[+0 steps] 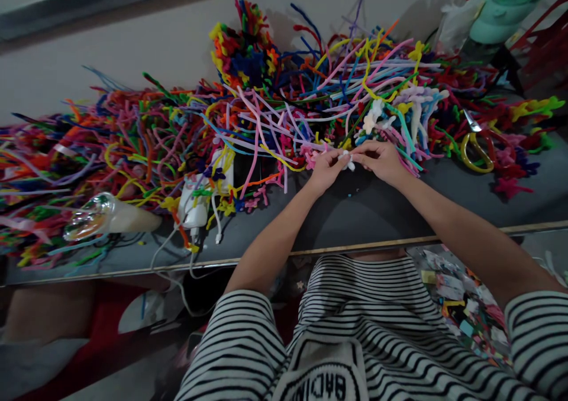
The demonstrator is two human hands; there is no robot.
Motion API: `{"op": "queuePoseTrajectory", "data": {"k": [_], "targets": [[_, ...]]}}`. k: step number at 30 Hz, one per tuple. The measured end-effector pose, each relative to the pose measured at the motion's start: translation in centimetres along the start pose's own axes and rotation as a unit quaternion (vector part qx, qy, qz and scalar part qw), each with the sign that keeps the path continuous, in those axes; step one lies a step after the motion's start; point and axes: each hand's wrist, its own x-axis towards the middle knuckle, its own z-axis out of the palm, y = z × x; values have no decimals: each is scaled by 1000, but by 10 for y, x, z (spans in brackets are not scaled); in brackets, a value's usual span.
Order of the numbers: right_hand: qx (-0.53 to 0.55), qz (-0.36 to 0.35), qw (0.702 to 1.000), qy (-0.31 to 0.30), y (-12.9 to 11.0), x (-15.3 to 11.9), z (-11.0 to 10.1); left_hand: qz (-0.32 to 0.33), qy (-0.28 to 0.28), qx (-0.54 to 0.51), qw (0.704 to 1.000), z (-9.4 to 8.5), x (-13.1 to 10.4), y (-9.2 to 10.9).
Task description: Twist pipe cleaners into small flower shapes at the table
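Note:
Between my two hands is a small white pipe-cleaner flower [348, 161], held just above the dark tabletop. My left hand [327, 169] pinches it from the left, fingers closed. From the right, my right hand [380, 159] grips its other side between thumb and fingertips. Part of the white piece is hidden by the fingers. Just behind the hands lie pink pipe-cleaner shapes [317, 151] and a bunch of white and pale pipe cleaners [376, 114]. Tiny bits lie on the table below my hands.
Colourful pipe cleaners [151, 123] are heaped along the wall. Yellow-handled scissors [477, 152] lie at the right. A white charger [193, 203] with cables and a clear plastic-wrapped bottle-like object [113, 214] sit at the left. Scraps [465, 306] lie below the table edge.

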Motion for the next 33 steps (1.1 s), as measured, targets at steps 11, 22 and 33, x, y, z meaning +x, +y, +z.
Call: {"op": "queuePoseTrajectory", "data": {"k": [11, 22, 33], "targets": [[-59, -50, 996, 39, 1, 0, 2, 16, 41, 52, 998, 5, -2, -1], [-62, -60, 990, 109, 0, 0, 4, -125, 39, -114, 985, 12, -7, 12], [-24, -10, 998, 60, -6, -1, 3, -39, 43, -16, 998, 4, -1, 2]]}}
